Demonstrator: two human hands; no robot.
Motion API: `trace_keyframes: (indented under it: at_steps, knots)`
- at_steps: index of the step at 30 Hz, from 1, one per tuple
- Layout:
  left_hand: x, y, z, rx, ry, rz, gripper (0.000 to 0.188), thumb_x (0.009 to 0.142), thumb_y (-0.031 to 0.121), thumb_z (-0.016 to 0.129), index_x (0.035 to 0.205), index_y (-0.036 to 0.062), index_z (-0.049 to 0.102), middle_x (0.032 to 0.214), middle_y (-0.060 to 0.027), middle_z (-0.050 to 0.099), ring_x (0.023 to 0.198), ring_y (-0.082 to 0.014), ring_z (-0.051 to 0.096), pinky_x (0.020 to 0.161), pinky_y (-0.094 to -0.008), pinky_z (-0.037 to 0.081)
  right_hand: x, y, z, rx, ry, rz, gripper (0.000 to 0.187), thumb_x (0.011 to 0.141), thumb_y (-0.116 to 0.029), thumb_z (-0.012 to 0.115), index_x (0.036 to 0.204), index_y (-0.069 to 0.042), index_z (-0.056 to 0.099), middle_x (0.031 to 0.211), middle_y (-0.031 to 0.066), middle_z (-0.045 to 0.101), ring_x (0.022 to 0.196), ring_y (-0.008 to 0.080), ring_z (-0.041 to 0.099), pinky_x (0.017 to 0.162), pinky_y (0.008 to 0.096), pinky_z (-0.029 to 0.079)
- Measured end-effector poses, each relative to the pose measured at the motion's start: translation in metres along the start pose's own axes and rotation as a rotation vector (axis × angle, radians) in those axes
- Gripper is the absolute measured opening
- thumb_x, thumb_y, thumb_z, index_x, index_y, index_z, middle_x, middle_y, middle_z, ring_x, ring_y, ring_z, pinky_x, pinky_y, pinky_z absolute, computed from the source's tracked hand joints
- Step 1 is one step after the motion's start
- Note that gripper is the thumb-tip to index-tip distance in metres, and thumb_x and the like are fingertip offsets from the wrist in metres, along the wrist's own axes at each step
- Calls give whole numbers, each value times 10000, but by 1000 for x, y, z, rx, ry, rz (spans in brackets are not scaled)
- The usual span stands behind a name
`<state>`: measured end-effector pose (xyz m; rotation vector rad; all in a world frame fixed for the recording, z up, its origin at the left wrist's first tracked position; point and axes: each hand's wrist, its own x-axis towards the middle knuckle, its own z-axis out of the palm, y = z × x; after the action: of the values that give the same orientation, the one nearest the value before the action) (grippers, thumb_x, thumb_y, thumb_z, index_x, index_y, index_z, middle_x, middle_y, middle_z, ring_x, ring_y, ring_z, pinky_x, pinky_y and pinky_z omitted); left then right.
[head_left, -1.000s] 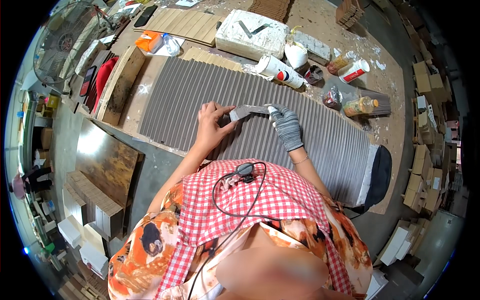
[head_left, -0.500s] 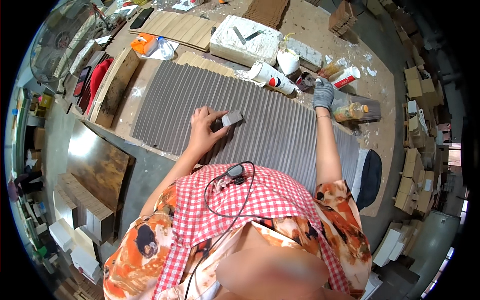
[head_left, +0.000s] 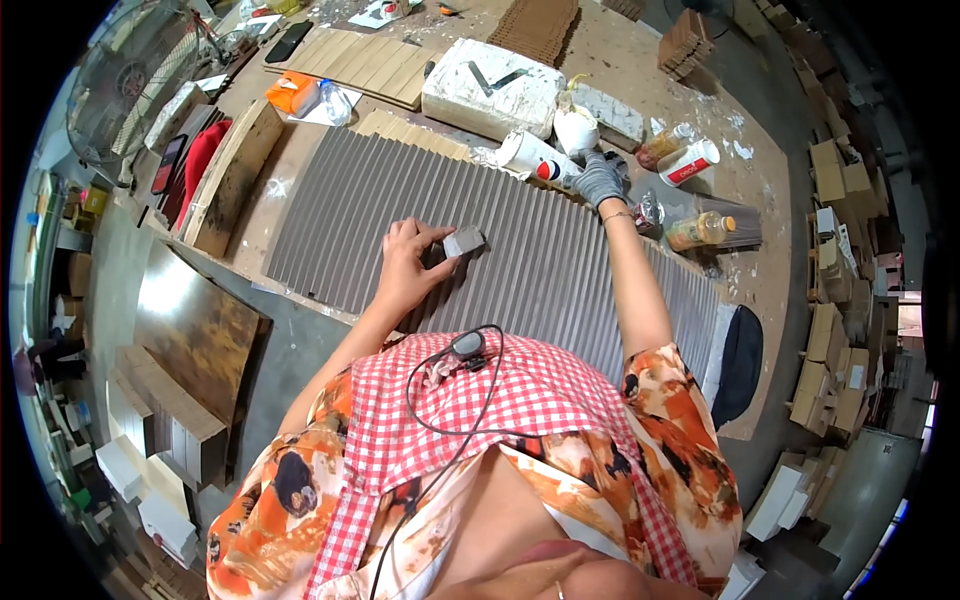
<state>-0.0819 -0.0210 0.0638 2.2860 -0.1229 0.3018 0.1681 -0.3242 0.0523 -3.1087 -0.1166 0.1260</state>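
Note:
My left hand [head_left: 408, 262] pinches a small pale grey block [head_left: 464, 241] between thumb and fingers. The block rests on a row of grey-brown ribbed strips [head_left: 400, 190] laid side by side. My right hand [head_left: 600, 180], in a grey glove, is at the far edge of the strips, by the end of a white cylindrical container [head_left: 530, 154] lying on its side. Its fingers point away and are partly hidden, so their grip is unclear. Just right of the wrist is a small dark can [head_left: 648, 213]. A white bag-like bundle [head_left: 576, 128] sits just beyond the glove.
A white-wrapped block [head_left: 492, 88] stands at the back. To the right are a white-and-red tube [head_left: 688, 162] and a yellowish bottle [head_left: 700, 231]. A wooden beam [head_left: 235, 178] borders the left, and a black pad [head_left: 739, 365] lies near right.
My right hand has moved left, toward the white cylinder and bundle. The dark can now sits farther right and nearer to me. My left hand and the block have stayed put.

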Motion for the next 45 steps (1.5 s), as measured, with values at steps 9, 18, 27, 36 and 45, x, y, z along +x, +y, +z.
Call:
trace_keyframes:
  at_steps: [9,18,27,36,45]
  knots:
    - [3,-1,4,-33,10,-8,443,741,188,814,1176,133,746,958,-50,556,1023,-261,493,945,-397,360,10,34,33,323,-56,-63,586,655,-312,878,1126,-109,595,1075,207,703,1046,387,669,922,451,523]
    - [4,-6,8,-28,36,52,418,738,169,824,1145,107,749,936,-46,546,989,-259,490,935,-402,371,-5,44,15,628,30,-130,665,594,-372,955,1082,-91,602,1032,142,679,985,268,636,916,386,517]
    - [1,-4,6,-32,66,22,397,754,189,818,1134,100,746,927,-54,522,961,-261,490,909,-394,376,-41,126,-80,769,443,-84,480,744,-82,859,1146,-45,600,1199,154,614,1095,264,613,964,363,502]
    - [2,-6,4,-54,71,22,409,749,187,820,1141,98,741,927,-57,533,970,-264,501,897,-401,378,-36,120,-83,445,376,91,638,694,-242,887,1233,-21,626,1161,251,651,1092,401,635,980,442,505]
    - [-1,-11,2,-76,89,40,417,742,244,808,1130,108,739,962,-99,565,978,-301,511,877,-424,386,63,135,-13,205,332,-3,742,734,-249,835,1382,-8,565,1279,275,612,1196,425,567,1057,456,450]
